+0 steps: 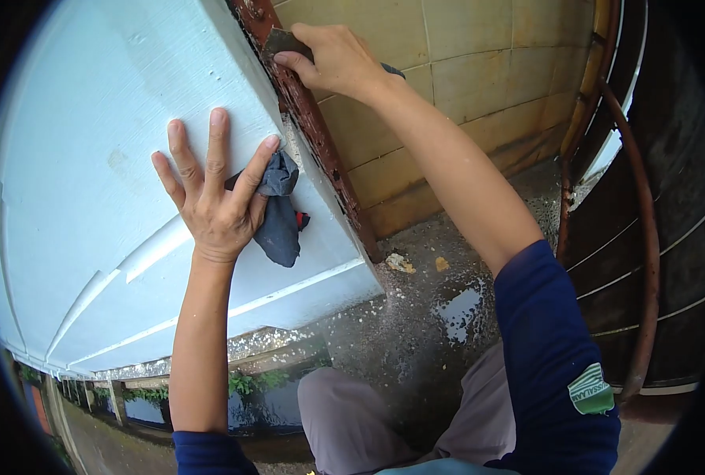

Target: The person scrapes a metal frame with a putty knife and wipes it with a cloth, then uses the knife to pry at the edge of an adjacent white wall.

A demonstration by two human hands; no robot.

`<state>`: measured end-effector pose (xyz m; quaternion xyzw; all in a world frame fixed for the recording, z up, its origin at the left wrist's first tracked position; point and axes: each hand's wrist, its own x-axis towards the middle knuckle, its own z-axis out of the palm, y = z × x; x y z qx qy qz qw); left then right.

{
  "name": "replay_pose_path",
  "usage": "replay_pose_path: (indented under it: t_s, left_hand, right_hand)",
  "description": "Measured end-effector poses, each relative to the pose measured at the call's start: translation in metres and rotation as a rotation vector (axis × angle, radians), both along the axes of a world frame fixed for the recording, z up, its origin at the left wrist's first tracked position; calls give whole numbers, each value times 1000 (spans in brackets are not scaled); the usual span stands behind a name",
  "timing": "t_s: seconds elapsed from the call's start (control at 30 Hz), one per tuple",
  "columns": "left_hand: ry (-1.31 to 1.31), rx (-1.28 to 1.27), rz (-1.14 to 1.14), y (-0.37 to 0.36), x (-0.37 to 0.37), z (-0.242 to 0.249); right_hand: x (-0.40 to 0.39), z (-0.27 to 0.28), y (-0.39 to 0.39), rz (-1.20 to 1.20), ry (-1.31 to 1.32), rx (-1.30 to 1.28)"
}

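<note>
My left hand (218, 212) leans on the light blue wall (99, 95) with its fingers spread. A dark grey-blue cloth (276, 229) is caught under its thumb and hangs down beside the palm, a bit of red showing at one side. Higher up, my right hand (338, 63) pinches a dark, worn sheet that looks like sandpaper (281, 41) between thumb and fingers. The sheet lies against the reddish-brown frame post (314, 131), whose paint is chipped and flaking along the wall's edge. My right fingertips are partly hidden behind the sheet.
Stained yellowish tiles (471, 87) cover the wall behind the post. Below is a wet concrete floor (400, 332) with a puddle (459, 313) and pale flakes (401, 263). A curved brown metal bar (645, 214) stands at right beside dark panels. Green plants (250, 384) grow at lower left.
</note>
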<state>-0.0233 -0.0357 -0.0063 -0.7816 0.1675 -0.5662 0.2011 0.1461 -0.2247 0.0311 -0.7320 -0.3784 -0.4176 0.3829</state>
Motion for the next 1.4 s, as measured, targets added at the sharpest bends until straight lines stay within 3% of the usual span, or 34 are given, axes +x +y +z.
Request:
replay_pose_path:
  t_s: [0.1,0.17,0.27,0.37,0.43,0.53,0.63,0.77,0.9,1.0,1.03,1.17,1.27,1.33,1.4]
  left_hand:
    - [-8,5,-3,-1,0,1]
    - [0,12,-1,0,-1,1]
    - [10,-10,-9,-2,-2,1]
    - [-4,10,-21,0,0,1]
    - [-9,25,-62,0,0,2]
    - [-16,44,-87,0,1,2]
    - [-23,45,-89,0,2,3]
    - [-21,44,-77,1,2,2]
    - [5,9,8,3,1,0]
    - [-7,5,-7,5,4,-2]
    - [6,-21,-38,4,3,-2]
    - [-33,31,-195,2,4,3]
    - [27,-19,-135,1,-2,0]
    - [33,-66,-214,1,2,-4]
    - [42,-122,-222,-5,1,-10]
  right_hand:
    - [4,-30,-8,49,-80,-209]
    - [0,-75,-17,64,48,-377]
    - [-1,-89,-30,48,68,-390]
    - [5,-33,-24,139,72,26]
    - [0,14,-21,17,31,78]
    - [24,28,-8,87,-136,57]
    - [17,-24,-14,93,-145,-144]
    - [-1,-132,-34,34,123,-457]
    - [-5,-153,-45,47,260,-80]
    - [-37,-168,-46,125,646,377]
    - [-54,-175,-48,261,888,510]
    - [-137,-205,-60,393,1341,1030]
    - [-161,-250,-83,337,1510,1265]
    - [-150,-255,-97,352,1581,1427]
    - [-142,-249,-114,457,1391,1535]
